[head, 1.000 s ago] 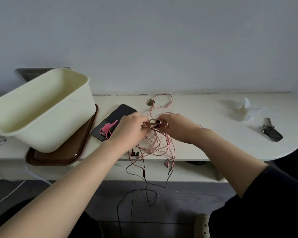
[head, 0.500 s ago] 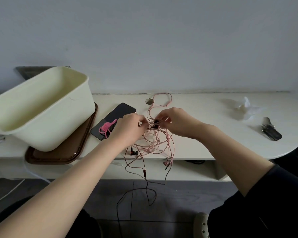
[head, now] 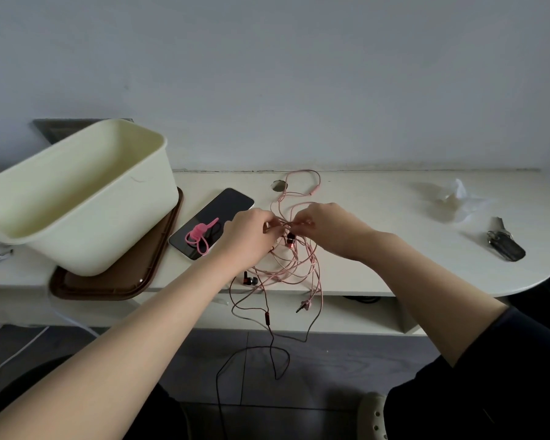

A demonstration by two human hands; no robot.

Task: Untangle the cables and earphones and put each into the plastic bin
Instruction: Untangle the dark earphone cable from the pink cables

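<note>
Where your two hands meet over the middle of the bench, you hold the tangle of pink cables just above its top. Your left hand has its grip closed on strands at the left of the knot, fingers curled. Your right hand pinches strands at the right of the knot between thumb and fingertips. Item: one dark red earbud, hanging just below your fingertips. Item: a second earbud, lying at the front edge of the bench beside your left forearm. Lower loops of the tangle rest on the bench, and one loop runs back toward the wall past a round hole in the top. Further strands, carrying an inline remote and a jack plug, hang over the front edge toward the floor. Item: the plastic bin, cream, at your left on a brown tray, well apart from the tangle. Item: a phone, screen dark, between the tray and your left hand, with a pink cable tie on it. Item: a crumpled clear wrapper and a set of keys, at the right end of the bench.
</note>
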